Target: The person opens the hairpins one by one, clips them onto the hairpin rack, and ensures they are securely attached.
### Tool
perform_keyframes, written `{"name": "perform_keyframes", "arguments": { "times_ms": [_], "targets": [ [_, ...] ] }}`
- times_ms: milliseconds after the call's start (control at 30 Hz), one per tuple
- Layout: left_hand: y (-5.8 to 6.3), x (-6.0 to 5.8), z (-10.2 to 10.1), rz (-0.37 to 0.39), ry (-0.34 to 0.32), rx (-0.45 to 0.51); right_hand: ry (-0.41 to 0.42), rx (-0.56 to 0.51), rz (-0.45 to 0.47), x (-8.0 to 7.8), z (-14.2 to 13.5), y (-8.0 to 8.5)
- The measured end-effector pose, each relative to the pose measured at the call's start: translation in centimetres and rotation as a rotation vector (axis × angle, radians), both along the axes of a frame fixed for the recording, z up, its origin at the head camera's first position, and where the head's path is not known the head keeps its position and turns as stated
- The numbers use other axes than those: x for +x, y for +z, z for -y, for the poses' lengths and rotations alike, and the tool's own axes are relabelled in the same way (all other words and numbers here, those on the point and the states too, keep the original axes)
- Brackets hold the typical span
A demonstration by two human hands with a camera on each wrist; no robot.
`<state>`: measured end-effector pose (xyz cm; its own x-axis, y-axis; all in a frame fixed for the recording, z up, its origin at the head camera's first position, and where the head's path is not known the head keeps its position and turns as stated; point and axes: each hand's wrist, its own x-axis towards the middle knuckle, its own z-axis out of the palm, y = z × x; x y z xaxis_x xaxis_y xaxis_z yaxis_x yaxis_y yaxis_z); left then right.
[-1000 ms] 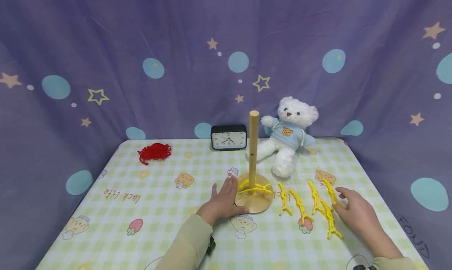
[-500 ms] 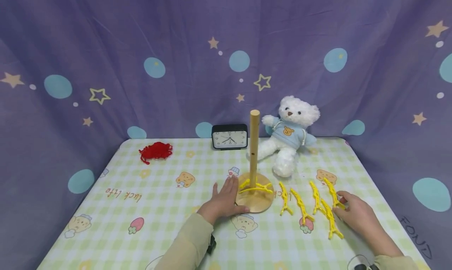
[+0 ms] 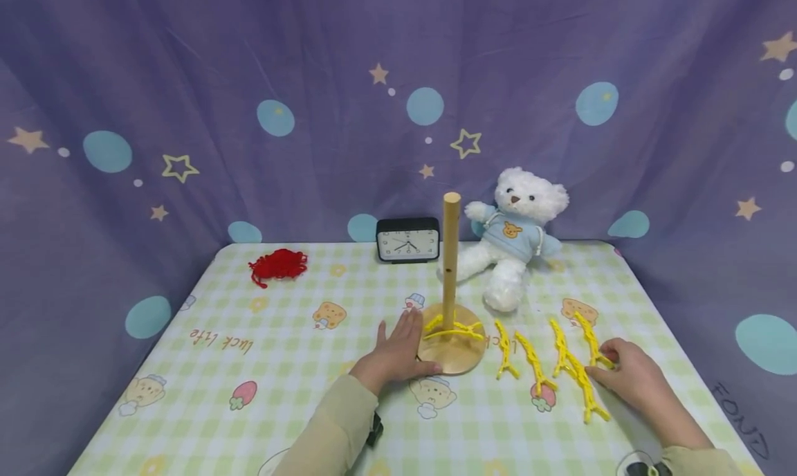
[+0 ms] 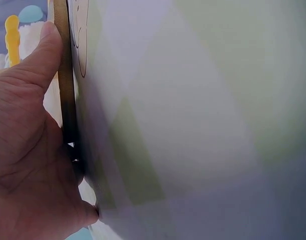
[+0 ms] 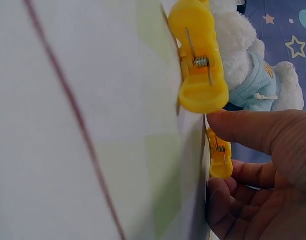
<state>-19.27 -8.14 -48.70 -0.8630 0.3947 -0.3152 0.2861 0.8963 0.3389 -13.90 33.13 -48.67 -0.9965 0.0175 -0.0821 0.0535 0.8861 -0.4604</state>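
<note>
My left hand [image 3: 392, 355] rests at the left rim of the stand's round wooden base [image 3: 457, 362], fingers straight and thumb along the near edge. In the left wrist view the thumb [image 4: 45, 55] lies against the base edge. A wooden post [image 3: 450, 261] rises upright from it, with several yellow clips [image 3: 453, 333] around its foot. On the right, my right hand [image 3: 629, 372] pinches the near end of the far-right yellow spring clip [image 3: 587, 334] between thumb and fingers. In the right wrist view that clip [image 5: 220, 155] shows behind the thumb; a nearer yellow clip [image 5: 200, 60] stands above it.
More yellow spring clips lie on the checked tablecloth [image 3: 205, 407] between the base and my right hand, including one clip [image 3: 504, 349] beside the base. Toward the back are a red yarn bundle [image 3: 280, 264], a black alarm clock [image 3: 408, 241] and a white teddy bear [image 3: 513, 237].
My right hand's fingers have closed in on the near end of the far-right clip. The left hand stays at the base. The head view has shifted slightly.
</note>
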Motion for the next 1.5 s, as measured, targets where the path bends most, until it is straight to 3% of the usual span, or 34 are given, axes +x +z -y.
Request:
{"name": "perform_keyframes", "arguments": {
  "times_ms": [133, 400, 733, 967, 1500],
  "targets": [
    [-0.7, -0.2, 0.0, -0.007, -0.001, -0.013, -0.003, 0.006, -0.001, 0.0, -0.1, -0.1],
    [-0.4, 0.1, 0.1, -0.006, -0.006, 0.004, -0.02, -0.015, 0.014, 0.3, -0.1, 0.0],
    [-1.3, 0.1, 0.2, -0.032, 0.007, 0.007, -0.054, -0.082, 0.011, 1.3, -0.2, 0.7],
    [0.2, 0.6, 0.0, -0.031, 0.0, -0.003, -0.034, -0.103, -0.061, 1.2, 0.5, 1.2],
    [0.6, 0.6, 0.0, -0.043, -0.019, 0.003, 0.105, -0.167, -0.412, 0.7, 5.8, 3.2]
  ]
}}
